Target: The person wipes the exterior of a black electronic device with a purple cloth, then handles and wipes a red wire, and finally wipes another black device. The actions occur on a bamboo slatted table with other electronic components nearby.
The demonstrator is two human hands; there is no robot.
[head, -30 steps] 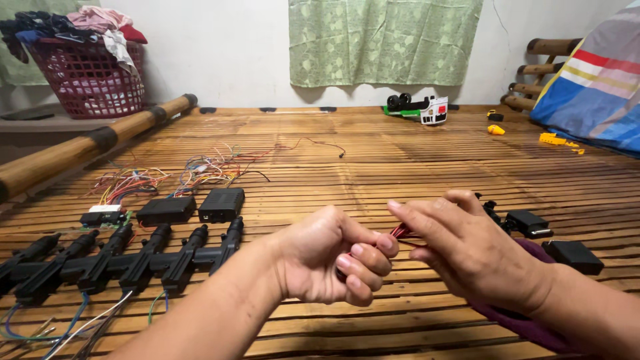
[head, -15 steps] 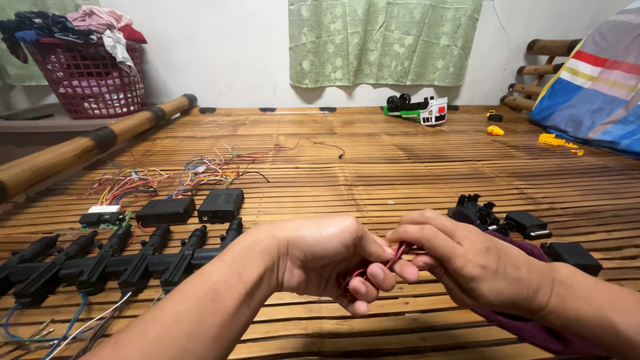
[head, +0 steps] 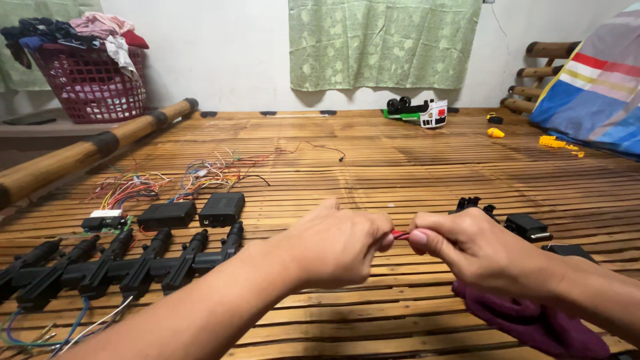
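Hands [head: 340,243] apart (red wire [head: 400,235] taut)

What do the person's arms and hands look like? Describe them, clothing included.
Left hand and right hand are bare: no gloves, rings or watch visible. Both forearms are bare too, with no sleeve in view down to the frame edge.

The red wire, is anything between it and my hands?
Nothing visible. The left hand and right hand both pinch the red wire directly, its short exposed piece bridging their fingertips above the slatted floor.
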